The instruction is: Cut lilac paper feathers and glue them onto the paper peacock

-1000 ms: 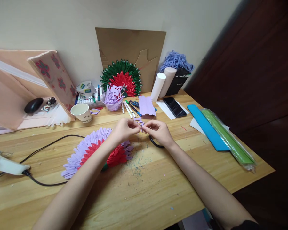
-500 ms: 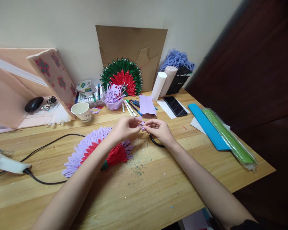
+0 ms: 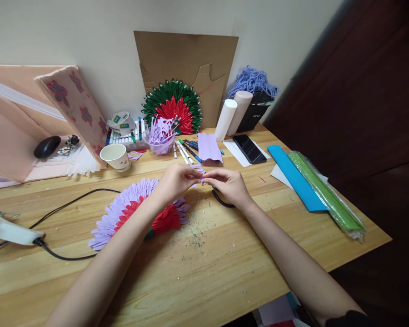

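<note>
Between my two hands, just above the wooden table (image 3: 204,277), is a small piece of purple paper (image 3: 200,168). My left hand (image 3: 179,180) pinches its left side, and my right hand (image 3: 228,185) pinches its right side, with the fingertips almost meeting. Most of the piece is hidden by my fingers. Below my left forearm lies a fan-shaped paper flower (image 3: 104,227) with purple outer petals, red inner petals and a bit of green at its base. A black curved handle (image 3: 221,200), perhaps of scissors, shows partly under my right hand.
Behind my hands are a bowl of purple scraps (image 3: 160,144), loose markers (image 3: 184,152), a purple sheet (image 3: 209,147) and a phone (image 3: 248,149). A paper cup (image 3: 116,158) and a corded white tool (image 3: 13,230) are on the left. Blue paper (image 3: 296,179) and a green wrapped roll (image 3: 327,195) lie right.
More of the purple paper shows above my fingertips now. Both hands have shifted only slightly and keep their pinch; the view has tilted a little.
</note>
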Demonstrator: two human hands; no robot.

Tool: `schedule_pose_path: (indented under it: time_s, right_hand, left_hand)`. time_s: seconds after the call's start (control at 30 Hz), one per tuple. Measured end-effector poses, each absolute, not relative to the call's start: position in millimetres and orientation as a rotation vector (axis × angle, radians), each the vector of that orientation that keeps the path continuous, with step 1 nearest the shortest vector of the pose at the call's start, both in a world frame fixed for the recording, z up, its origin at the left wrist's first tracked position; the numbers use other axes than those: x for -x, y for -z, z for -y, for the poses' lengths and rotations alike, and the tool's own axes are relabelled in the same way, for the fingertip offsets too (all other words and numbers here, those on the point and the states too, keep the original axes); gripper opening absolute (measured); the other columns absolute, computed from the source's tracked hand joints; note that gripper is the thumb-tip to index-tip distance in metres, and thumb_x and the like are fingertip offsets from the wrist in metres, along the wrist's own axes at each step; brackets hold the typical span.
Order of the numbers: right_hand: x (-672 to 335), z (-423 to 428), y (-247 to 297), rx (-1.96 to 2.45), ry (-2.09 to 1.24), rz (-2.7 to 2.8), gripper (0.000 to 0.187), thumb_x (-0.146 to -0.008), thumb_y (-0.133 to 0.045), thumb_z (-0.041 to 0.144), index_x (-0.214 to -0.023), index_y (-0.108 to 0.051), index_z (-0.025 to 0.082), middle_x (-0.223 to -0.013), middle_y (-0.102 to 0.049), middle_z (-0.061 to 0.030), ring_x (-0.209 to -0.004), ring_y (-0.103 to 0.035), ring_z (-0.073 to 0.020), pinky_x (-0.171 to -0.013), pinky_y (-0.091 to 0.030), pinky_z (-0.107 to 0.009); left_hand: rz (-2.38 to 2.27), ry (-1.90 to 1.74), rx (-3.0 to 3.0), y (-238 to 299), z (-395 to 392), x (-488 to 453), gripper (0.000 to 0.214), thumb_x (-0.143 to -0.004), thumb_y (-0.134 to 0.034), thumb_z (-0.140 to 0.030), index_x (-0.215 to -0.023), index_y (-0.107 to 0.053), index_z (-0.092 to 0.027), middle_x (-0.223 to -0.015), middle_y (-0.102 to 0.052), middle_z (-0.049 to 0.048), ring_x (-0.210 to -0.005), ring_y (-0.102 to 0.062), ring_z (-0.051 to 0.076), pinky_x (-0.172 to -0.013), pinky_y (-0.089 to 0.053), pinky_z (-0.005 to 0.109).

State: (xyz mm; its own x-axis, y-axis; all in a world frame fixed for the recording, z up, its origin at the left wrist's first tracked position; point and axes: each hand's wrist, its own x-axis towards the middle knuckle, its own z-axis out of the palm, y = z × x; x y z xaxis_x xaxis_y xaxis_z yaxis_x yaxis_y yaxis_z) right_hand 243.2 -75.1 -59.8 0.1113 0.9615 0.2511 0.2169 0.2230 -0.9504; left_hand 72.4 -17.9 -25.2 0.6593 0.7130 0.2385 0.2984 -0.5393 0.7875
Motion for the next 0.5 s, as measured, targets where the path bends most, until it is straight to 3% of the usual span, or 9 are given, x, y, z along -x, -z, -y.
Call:
schedule_pose_path:
  time_s: [0.23,0.5]
  right_hand:
    - [-244.3,77.8,58.1,1.272,-0.587,1.566,0.01,-0.077,-0.063,0.026,-0.083,-0.07,0.021,-0.084,-0.07,-0.0036,-0.079,-0.065,-0.0174,-0.073,-0.053,-0.032]
    - [-242.6,78.4,57.9,1.232,-0.641,1.547,0.012,-0.078,-0.062,0.028,-0.085,-0.069,0.021,-0.086,-0.07,-0.0041,-0.081,-0.065,-0.017,-0.076,-0.053,-0.033]
  left_hand:
    - [-0.812,-0.717,-2.106,25.9,18.1,-73.5,0.014,-0.072,-0.066,-0.021,-0.083,-0.071,-0.015,-0.084,-0.072,0.0079,-0.074,-0.067,0.017,-0.07,-0.054,0.029]
    - [-0.784,-0.672,-1.985,25.5,20.4,-75.8,0.023,-0.073,-0.066,-0.032,-0.086,-0.069,-0.013,-0.084,-0.071,0.0087,-0.074,-0.066,0.016,-0.07,-0.054,0.028]
